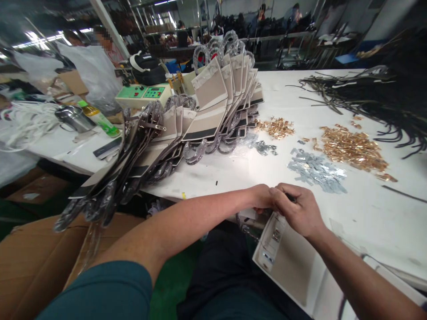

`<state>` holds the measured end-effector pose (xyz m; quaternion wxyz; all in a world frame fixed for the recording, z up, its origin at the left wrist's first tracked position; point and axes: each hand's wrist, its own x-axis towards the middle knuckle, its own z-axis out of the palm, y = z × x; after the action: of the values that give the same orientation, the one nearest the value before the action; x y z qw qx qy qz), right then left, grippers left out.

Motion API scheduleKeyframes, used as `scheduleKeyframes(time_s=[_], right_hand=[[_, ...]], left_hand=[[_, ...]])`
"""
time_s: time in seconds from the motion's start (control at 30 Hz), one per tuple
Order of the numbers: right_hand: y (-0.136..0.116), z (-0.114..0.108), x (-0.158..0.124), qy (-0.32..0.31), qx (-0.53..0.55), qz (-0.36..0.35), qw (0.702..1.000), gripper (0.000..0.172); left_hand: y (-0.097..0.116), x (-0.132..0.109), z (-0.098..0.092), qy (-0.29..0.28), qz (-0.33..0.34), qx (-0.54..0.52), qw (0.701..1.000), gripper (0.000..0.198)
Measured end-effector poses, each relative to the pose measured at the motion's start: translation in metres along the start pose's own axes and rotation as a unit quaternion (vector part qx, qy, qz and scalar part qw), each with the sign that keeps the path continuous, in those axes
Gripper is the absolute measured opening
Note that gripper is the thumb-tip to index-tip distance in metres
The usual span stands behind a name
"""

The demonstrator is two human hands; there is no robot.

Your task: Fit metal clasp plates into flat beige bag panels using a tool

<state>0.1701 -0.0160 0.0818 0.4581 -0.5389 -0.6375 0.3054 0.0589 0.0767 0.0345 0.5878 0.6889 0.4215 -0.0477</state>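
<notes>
Both my hands meet over the table's front edge, at the top corner of a beige bag panel [296, 262]. My left hand [262, 197] is closed, its fingers mostly hidden, so what it grips does not show. Pressed against it, my right hand [302, 209] is curled with its thumb forward around something small and dark, of a kind I cannot make out. Small metal fittings [276, 235] sit along the panel's edge below my hands. A plastic-wrapped handle [247, 231] hangs from that side. The panel leans over my lap and the table edge.
Stacked bag panels with wrapped handles [210, 120] fill the table's left. Gold clips [355, 149] and thin grey metal plates [316, 169] lie in piles to the right. Black straps [367, 98] spread at far right. A bottle [100, 119] and cardboard box [36, 262] are left.
</notes>
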Motion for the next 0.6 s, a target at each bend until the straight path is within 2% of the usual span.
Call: scheduleKeyframes(time_s=[0.1, 0.2, 0.3, 0.4, 0.5, 0.6], right_hand=[[0.013, -0.004, -0.015, 0.042, 0.032, -0.009, 0.999, 0.050], [0.023, -0.009, -0.025, 0.077, 0.129, -0.012, 0.989, 0.049], [0.019, -0.013, -0.024, 0.130, 0.219, -0.012, 0.967, 0.045], [0.007, -0.016, -0.017, 0.163, 0.284, -0.043, 0.944, 0.040], [0.004, -0.013, -0.014, 0.148, 0.267, -0.057, 0.951, 0.042], [0.011, -0.008, -0.015, 0.130, 0.202, -0.012, 0.971, 0.049]], left_hand=[[0.003, -0.008, -0.004, -0.024, -0.005, 0.026, 0.999, 0.038], [0.003, -0.013, -0.005, -0.025, -0.002, 0.018, 1.000, 0.036], [0.001, -0.011, -0.003, -0.021, -0.004, 0.017, 1.000, 0.040], [-0.002, -0.006, -0.001, -0.019, -0.005, 0.015, 1.000, 0.045], [-0.003, -0.004, -0.002, -0.020, -0.005, 0.013, 1.000, 0.046], [-0.002, -0.006, -0.003, -0.019, -0.007, 0.013, 1.000, 0.045]])
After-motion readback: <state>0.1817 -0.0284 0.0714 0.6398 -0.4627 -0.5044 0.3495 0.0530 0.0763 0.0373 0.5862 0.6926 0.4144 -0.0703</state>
